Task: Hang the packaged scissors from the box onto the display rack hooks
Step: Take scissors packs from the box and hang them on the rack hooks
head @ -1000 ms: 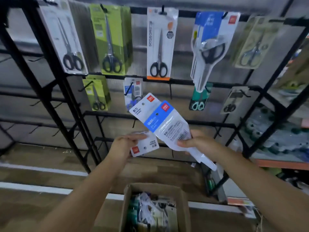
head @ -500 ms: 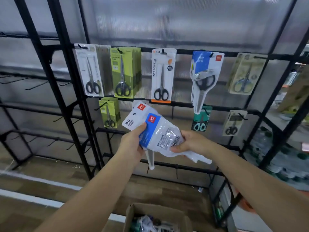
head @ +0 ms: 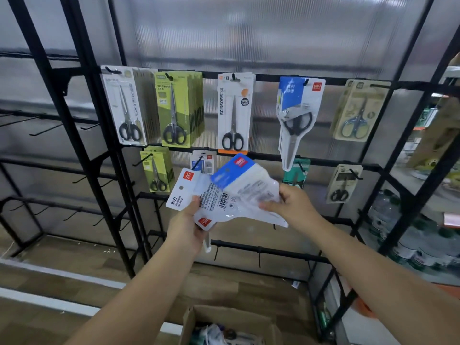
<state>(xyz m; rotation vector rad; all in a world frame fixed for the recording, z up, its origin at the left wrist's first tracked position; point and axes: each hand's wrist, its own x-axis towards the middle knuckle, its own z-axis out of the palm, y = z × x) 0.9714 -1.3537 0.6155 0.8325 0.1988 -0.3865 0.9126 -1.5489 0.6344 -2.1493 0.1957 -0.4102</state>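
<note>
Since the earlier frame, both hands rose toward the rack's second row, and the packs fanned apart. Left hand (head: pixel 185 226) pinched the white-header pack (head: pixel 185 189) at its lower edge, thumb on top, header hole clear above the grip. Right hand (head: pixel 290 204) clasped the blue-header pack (head: pixel 242 179) by its clear body, header jutting up-left toward the hook (head: pixel 198 163), probably held low to keep the hole free for hanging. Cardboard box (head: pixel 231 319) sat below.
</note>
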